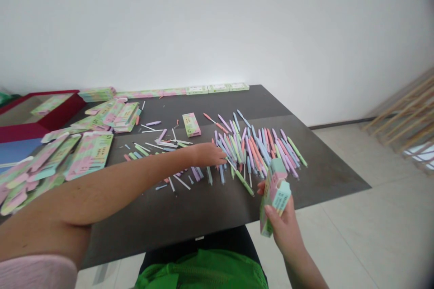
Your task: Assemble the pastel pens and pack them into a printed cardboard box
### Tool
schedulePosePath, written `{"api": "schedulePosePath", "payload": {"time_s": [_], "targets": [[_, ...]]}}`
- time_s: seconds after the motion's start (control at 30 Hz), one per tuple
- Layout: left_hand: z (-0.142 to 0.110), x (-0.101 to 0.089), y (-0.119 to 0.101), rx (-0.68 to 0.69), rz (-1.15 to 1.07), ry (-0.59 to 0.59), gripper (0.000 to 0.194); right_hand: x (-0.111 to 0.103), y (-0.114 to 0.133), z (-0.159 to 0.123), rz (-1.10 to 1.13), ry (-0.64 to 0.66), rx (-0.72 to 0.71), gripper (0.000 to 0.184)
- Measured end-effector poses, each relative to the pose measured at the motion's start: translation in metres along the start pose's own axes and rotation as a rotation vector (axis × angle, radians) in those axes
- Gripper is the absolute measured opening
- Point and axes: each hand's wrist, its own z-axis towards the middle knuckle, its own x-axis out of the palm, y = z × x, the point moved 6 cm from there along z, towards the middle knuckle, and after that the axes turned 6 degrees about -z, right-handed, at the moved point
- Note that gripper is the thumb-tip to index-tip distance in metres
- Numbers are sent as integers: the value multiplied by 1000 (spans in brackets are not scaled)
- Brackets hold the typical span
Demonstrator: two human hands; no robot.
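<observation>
My left hand (208,154) reaches across the table over the left side of a pile of pastel pens (261,144). Its fingers are bent together and partly hidden, so what they hold I cannot make out. Close to the fingertips, the thin white end of a green pen (244,184) points at them. My right hand (285,221) grips a small pastel pen box (273,198) near the table's front edge. The box is tilted, with its top flaps standing open. I cannot see whether pens are inside.
Loose pen parts and white refills (166,144) lie scattered left of the pile. A pen box (191,125) lies behind them. Flattened boxes (90,156) overlap at left, near a red box (40,115). Boxes line the wall (217,88). Wooden slats (407,117) stand at right.
</observation>
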Motion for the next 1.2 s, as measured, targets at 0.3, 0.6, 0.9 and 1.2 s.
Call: {"api": "schedulePosePath", "payload": {"time_s": [0.3, 0.6, 0.9, 1.2], "targets": [[2, 7, -1, 35, -13, -1, 15, 2, -5, 2, 46, 8, 19, 63], [-2, 12, 7, 22, -40, 4, 15, 8, -2, 2, 48, 23, 15, 62], [-18, 15, 21, -31, -51, 16, 16, 11, -3, 2, 24, 28, 46, 65], [-19, 6, 27, -159, -51, -58, 17, 24, -11, 14, 37, 43, 75, 54]]}}
